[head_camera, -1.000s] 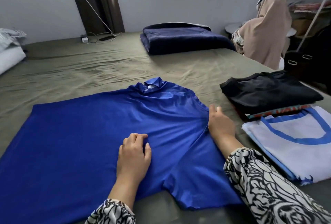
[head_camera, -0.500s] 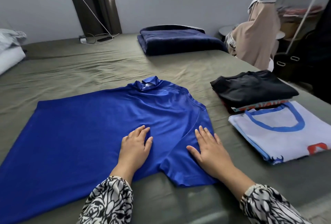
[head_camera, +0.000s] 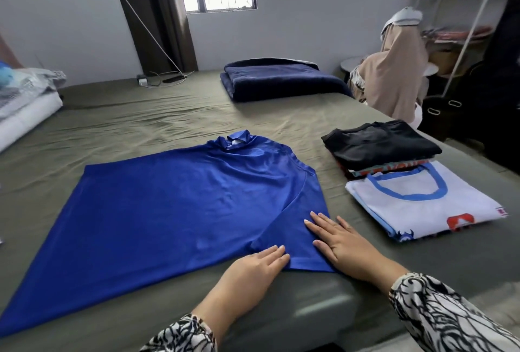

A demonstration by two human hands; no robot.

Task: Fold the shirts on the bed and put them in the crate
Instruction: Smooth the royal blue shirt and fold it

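You are pressing both flat, open hands, left hand (head_camera: 253, 270) and right hand (head_camera: 342, 242), on the sleeve of the blue shirt (head_camera: 174, 205) spread unfolded on the bed (head_camera: 140, 123). Folded shirts, white shirt (head_camera: 422, 205) and black shirt (head_camera: 380, 143), are waiting beside; no crate is showing.

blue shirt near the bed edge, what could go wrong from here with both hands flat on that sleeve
1. The blue shirt looks shiny and slick, and its sleeve lies right at the bed's near edge; it may slide off when lifted for a fold.
2. The left hand and right hand only press flat, so wrinkles across the chest could get folded in.
3. The folded white shirt lies close by; swinging the sleeve over might nudge it.
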